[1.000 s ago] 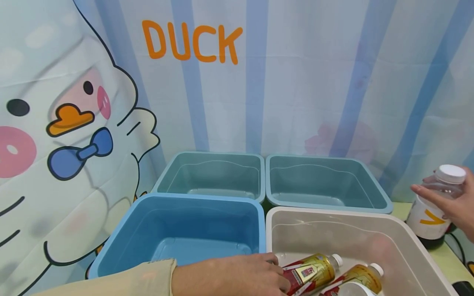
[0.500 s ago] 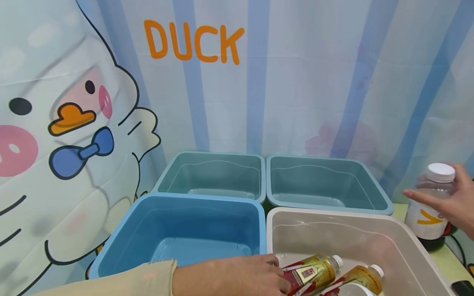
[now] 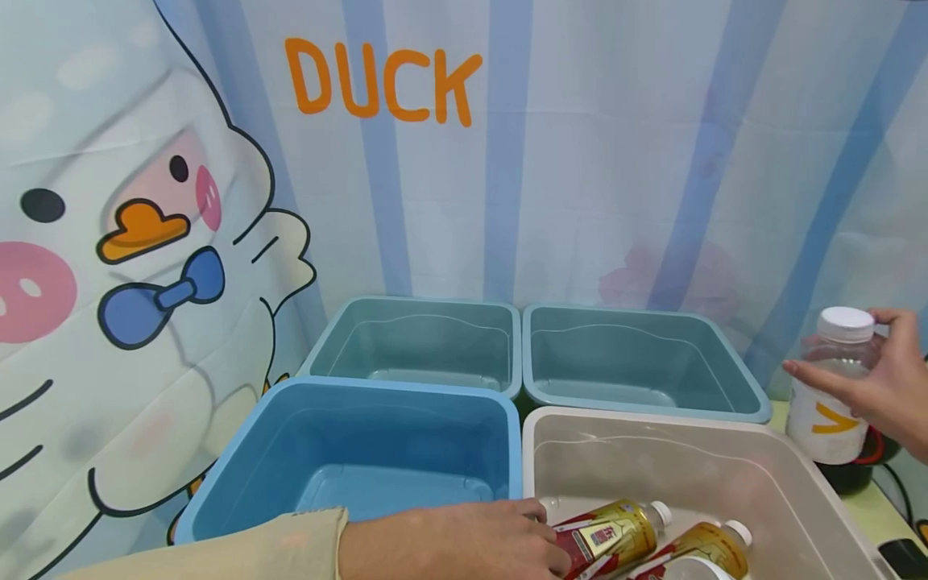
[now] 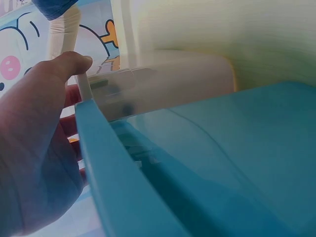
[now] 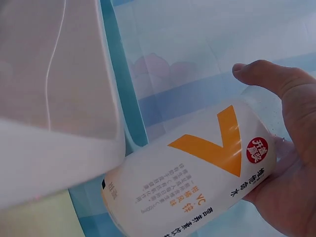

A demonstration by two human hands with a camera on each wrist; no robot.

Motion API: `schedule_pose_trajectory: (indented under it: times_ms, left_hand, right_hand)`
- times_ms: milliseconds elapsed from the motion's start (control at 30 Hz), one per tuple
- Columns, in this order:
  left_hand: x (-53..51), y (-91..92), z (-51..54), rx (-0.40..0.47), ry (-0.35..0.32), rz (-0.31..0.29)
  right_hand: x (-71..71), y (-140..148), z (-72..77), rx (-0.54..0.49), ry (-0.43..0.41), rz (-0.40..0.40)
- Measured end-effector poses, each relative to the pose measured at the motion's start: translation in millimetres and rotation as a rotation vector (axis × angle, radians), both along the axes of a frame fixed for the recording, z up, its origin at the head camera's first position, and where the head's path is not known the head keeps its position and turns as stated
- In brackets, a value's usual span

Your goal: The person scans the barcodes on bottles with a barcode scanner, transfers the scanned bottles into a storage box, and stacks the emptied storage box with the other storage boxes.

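Observation:
My right hand (image 3: 888, 387) holds a wide bottle (image 3: 834, 403) with a white cap beside the beige bin's right wall. An orange V and small print mark the bottle's white label (image 5: 197, 163) in the right wrist view. The thumb is spread along the near side, while the other fingers are mostly hidden behind. My left hand (image 3: 464, 540) grips the adjoining rims of the blue bin (image 3: 319, 391) and the beige bin (image 3: 652, 423). In the left wrist view its thumb lies over the blue rim (image 4: 98, 143), with fingers curled on the other side.
Inside the beige bin lie two red-and-gold bottles (image 3: 619, 528) with white caps, and another white lid (image 3: 692, 568). Two grey-green bins (image 3: 413, 304) stand behind. A dark object (image 3: 844, 479) sits below the held bottle, near a black cable (image 3: 899, 487). A duck-print curtain (image 3: 565, 161) hangs behind.
My right hand has moved left and slightly up with the wide bottle, bringing it nearer the beige bin. The left hand stays on the rims.

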State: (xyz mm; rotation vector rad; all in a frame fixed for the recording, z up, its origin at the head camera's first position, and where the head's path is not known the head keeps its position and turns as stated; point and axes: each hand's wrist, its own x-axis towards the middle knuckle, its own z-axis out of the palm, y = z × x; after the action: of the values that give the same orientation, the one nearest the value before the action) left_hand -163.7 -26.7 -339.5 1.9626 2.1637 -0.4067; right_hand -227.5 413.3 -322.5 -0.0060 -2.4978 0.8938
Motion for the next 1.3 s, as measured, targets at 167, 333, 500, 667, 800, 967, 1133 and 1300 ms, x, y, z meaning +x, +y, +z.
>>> schedule_pose_trajectory:
  times_ms: [167, 333, 500, 667, 800, 967, 1133, 1300]
  left_hand:
    - [-0.4, 0.5, -0.4, -0.003, 0.000, 0.004]
    - [-0.6, 1.0, -0.8, -0.006, 0.000, 0.006]
    - [-0.3, 1.1, 0.1, -0.005, 0.006, 0.002]
    - [-0.1, 0.9, 0.3, 0.001, 0.003, 0.003]
    - [0.4, 0.7, 0.6, 0.005, -0.010, 0.014]
    - [1.0, 0.3, 0.6, 0.003, -0.024, 0.035]
    - [0.8, -0.2, 0.2, 0.009, -0.029, 0.042]
    - [0.9, -0.1, -0.1, 0.004, -0.020, 0.035]
  right_hand:
    - [-1.7, -9.8, 8.9, 0.022, 0.001, 0.038]
    - [-6.4, -19.8, 15.8, 0.092, 0.016, 0.074]
    - [-10.7, -29.8, 22.1, 0.176, 0.042, 0.105]
    - [-17.0, -41.3, 27.5, 0.224, 0.070, 0.166]
    - [-23.2, -50.3, 32.3, 0.261, 0.109, 0.232]
    - [-33.8, -63.0, 38.0, 0.339, 0.188, 0.350]
    - [-44.4, -80.2, 40.5, 0.418, 0.256, 0.451]
    - [-52.6, -95.7, 38.8, 0.451, 0.271, 0.525]
